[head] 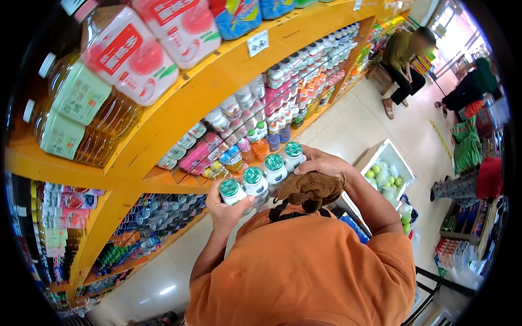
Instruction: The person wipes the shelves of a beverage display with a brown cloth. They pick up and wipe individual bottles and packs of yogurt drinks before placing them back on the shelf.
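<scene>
Between my two hands is a row of several white plastic bottles with green lids (274,163), side by side in front of my chest. My left hand (228,210) is closed around the bottle at the left end, its thumb across the front. At the right end, my right hand (322,163) grips another bottle. A brown cloth (312,189) hangs bunched below my right hand; how it is held cannot be told. The bottles are beside a shelf packed with small drink bottles (248,118).
Large juice bottles (134,57) stand on the yellow shelf (163,130) at the upper left. A foam box (385,175) of green fruit is on the right. One person (401,65) sits beyond it; others stand at the far right.
</scene>
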Demonstrator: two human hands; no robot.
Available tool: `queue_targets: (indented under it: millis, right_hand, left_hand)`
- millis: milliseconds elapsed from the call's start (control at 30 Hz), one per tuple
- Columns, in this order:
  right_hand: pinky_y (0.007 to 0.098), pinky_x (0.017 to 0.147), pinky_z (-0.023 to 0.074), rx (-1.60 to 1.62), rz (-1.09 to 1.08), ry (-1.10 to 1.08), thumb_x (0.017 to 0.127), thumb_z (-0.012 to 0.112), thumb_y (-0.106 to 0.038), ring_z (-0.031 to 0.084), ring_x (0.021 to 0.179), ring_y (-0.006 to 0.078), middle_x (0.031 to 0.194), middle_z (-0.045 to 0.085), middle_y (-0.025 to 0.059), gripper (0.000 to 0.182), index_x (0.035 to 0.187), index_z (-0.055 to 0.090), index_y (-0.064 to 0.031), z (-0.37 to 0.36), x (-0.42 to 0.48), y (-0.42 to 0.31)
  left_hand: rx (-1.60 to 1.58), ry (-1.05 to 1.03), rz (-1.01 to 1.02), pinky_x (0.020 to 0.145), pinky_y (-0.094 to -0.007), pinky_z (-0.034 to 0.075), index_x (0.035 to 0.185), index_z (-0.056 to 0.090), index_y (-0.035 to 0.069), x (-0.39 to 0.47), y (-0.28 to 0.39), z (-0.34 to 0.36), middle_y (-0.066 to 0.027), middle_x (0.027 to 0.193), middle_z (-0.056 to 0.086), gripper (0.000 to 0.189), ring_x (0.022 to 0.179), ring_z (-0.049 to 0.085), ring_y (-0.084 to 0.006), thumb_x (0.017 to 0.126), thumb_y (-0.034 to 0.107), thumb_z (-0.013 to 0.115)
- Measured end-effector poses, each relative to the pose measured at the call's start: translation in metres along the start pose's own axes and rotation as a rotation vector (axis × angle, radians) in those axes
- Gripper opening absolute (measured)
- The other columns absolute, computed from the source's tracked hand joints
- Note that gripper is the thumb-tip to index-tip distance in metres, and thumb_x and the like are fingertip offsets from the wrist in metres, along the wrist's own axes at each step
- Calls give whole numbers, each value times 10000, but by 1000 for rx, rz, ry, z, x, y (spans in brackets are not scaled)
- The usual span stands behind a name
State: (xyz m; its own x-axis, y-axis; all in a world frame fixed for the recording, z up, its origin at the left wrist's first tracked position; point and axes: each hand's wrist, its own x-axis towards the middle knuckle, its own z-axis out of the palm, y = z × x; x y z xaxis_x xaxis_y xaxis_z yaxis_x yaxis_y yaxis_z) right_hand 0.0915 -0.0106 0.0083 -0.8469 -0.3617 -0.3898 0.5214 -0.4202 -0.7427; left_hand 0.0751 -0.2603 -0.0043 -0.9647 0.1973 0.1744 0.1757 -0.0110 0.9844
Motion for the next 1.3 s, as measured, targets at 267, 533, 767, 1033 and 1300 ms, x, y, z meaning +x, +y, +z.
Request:
queue_targets:
  millis: [267,533,767,1033,1300]
  right_hand:
    - [264,745,457,112,-158,97,725,574,-78,571,815,147,895,591,71,304,1017,517,-14,-27,-57,-16]
    - [247,642,450,-43,-642,506,685,683,-181,550,730,129,782,560,28,236,850,564,-61,13,-86,-68]
    - [358,491,449,-1668,-983,619,614,601,-226,530,683,247,730,465,114,264,754,531,-13,83,-4,-19]
    - [386,571,479,-1759,-468,630,729,542,-250,584,741,299,794,551,128,190,858,605,-126,48,-29,-49]
    - [320,625,495,-659,-426,913,753,539,-183,616,730,235,778,627,118,239,888,609,2,-53,-70,-61]
  left_hand:
    - [-56,-19,-77,664,-258,443,896,501,7,5,2,8,-59,836,558,425,732,536,-114,533,9,723]
    - [-47,-141,28,673,-265,423,872,500,5,26,-10,32,-47,808,524,394,714,510,-125,533,3,699]
    - [-40,-125,148,756,-255,380,906,505,11,32,-7,65,-52,909,512,404,843,485,-126,577,73,731]
    - [58,-285,183,675,-263,429,868,510,9,35,-9,43,-41,795,526,411,705,505,-131,510,36,711]
    - [-79,-170,98,671,-261,425,886,495,12,28,4,30,-60,828,553,425,723,518,-114,535,41,731]
